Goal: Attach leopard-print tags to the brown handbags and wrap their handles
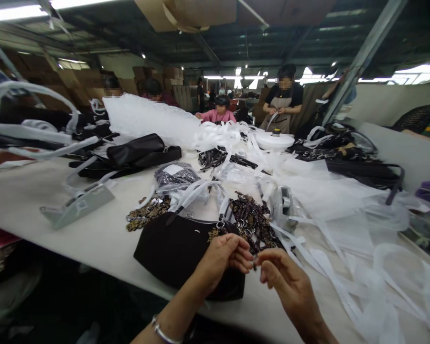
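A dark brown handbag (179, 253) lies at the table's front edge, its handles wrapped in white padding (195, 191). Over the bag's right side is my left hand (227, 258), its fingers curled, with a bracelet on the wrist. A gold-coloured charm (213, 234) hangs by the bag's ring, close to that hand. Just to the right, my right hand (288, 277) is closed in a pinch, fingertips nearly meeting the left ones. A tiny dark piece (255, 263) shows between the fingertips, too small to name. What the left fingers hold is hidden.
Chain straps with rings (252, 220) are heaped behind the hands, and gold-patterned pieces (148, 213) lie left. A tape dispenser (283, 205), white strips (329, 272) and a grey-green stand (82, 205) are on the table. More bags (136, 155) lie beyond; co-workers (283, 102) work around it.
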The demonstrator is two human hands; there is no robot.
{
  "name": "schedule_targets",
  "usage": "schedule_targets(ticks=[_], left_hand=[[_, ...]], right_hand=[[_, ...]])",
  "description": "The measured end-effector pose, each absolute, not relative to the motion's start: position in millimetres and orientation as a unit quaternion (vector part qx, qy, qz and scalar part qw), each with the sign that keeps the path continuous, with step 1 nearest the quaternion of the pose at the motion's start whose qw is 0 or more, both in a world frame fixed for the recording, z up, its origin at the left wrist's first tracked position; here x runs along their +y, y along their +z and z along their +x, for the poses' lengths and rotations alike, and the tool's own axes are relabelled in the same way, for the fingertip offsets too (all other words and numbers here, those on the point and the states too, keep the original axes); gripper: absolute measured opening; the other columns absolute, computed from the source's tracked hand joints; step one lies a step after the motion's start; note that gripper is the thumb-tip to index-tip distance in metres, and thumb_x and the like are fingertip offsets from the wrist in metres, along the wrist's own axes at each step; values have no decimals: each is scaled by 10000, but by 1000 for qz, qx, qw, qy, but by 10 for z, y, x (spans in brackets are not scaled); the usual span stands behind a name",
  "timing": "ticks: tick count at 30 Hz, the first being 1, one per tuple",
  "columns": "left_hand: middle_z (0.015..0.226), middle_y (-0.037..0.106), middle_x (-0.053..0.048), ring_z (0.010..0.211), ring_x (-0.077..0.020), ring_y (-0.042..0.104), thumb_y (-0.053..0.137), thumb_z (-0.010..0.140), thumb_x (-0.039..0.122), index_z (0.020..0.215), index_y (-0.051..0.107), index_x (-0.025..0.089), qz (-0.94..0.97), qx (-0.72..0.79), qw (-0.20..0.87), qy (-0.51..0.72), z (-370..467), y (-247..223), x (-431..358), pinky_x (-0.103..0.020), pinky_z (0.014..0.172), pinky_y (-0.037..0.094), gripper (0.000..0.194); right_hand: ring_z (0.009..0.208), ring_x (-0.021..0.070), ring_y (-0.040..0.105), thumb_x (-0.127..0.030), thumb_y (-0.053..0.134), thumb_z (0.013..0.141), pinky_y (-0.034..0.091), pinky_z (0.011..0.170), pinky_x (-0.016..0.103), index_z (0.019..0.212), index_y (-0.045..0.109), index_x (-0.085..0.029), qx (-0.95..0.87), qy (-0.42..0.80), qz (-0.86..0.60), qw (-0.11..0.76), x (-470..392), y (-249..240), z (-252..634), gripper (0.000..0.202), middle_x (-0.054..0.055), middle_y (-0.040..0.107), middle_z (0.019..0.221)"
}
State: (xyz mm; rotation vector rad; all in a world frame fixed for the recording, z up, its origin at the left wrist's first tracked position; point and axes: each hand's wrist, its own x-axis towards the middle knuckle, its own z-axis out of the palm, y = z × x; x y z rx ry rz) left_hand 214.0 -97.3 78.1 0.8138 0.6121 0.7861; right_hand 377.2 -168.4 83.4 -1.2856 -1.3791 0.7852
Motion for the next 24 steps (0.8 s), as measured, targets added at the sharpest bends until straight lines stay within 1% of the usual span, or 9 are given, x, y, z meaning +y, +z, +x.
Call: schedule_targets(ticks=[3, 5, 10, 13, 15, 17, 20, 22, 24], left_hand=[[707, 690, -83, 541, -149, 657, 597, 816, 597, 861, 619, 97, 440, 339, 770, 315, 2130, 708, -1017, -238, 503, 519, 502], [668, 670, -62, 488, -138, 630, 541, 826, 628, 820, 615, 109, 483, 350, 747, 293, 2165, 680, -1058, -225, 452, 493, 525], [543, 599, -30, 410, -117, 555, 386, 895, 620, 712, 590, 131, 556, 356, 705, 260, 2142, 702, -1097, -195, 394, 426, 560], [541, 582, 4, 417, -114, 535, 432, 909, 534, 859, 633, 139, 602, 354, 676, 236, 1944, 774, -993, -189, 412, 407, 446], [628, 626, -4, 503, -127, 571, 485, 903, 431, 955, 653, 165, 654, 387, 596, 258, 1781, 826, -858, -203, 485, 432, 319], [750, 678, -29, 655, -157, 623, 495, 899, 356, 924, 666, 196, 706, 460, 458, 282, 1655, 855, -696, -231, 606, 457, 236], [808, 712, -51, 786, -216, 659, 488, 904, 408, 813, 655, 213, 743, 567, 280, 221, 1624, 828, -481, -284, 703, 457, 272], [806, 724, -75, 793, -261, 681, 484, 891, 511, 824, 664, 211, 752, 599, 233, 146, 1708, 767, -389, -320, 701, 469, 356], [844, 737, -124, 821, -310, 695, 480, 862, 602, 853, 687, 192, 755, 614, 212, 93, 1828, 689, -337, -359, 710, 485, 459]], right_hand=[[822, 205, 641, -386, 650, 861, 518, 711, 321, 996, 706, -250, -619, 204, -585, 483, -1522, 869, 3769, 200, 63, 687, 1000], [903, 225, 640, -374, 658, 855, 510, 787, 340, 965, 732, -264, -641, 194, -585, 456, -1415, 887, 3707, 172, 59, 695, 1005], [844, 208, 642, -311, 627, 863, 504, 795, 328, 789, 715, -235, -645, 240, -578, 438, -1265, 908, 3475, 138, 44, 703, 869], [740, 188, 638, -341, 620, 861, 514, 691, 304, 764, 689, -210, -614, 274, -596, 440, -1201, 945, 3418, 177, 39, 688, 803], [569, 149, 602, -403, 623, 857, 491, 526, 276, 828, 689, -191, -568, 336, -608, 441, -1143, 975, 3408, 223, 30, 678, 759], [521, 131, 602, -459, 660, 823, 477, 436, 252, 874, 688, -174, -511, 413, -604, 451, -1069, 999, 3398, 291, 48, 697, 842], [822, 206, 700, -477, 742, 746, 589, 580, 275, 822, 679, -163, -448, 498, -562, 484, -947, 1007, 3371, 330, 93, 679, 1104], [914, 227, 692, -475, 756, 735, 607, 715, 324, 813, 673, -165, -430, 530, -541, 491, -870, 993, 3357, 330, 86, 698, 1046], [829, 206, 690, -467, 737, 754, 590, 765, 352, 824, 680, -171, -446, 524, -545, 479, -806, 972, 3355, 310, 56, 715, 858]])
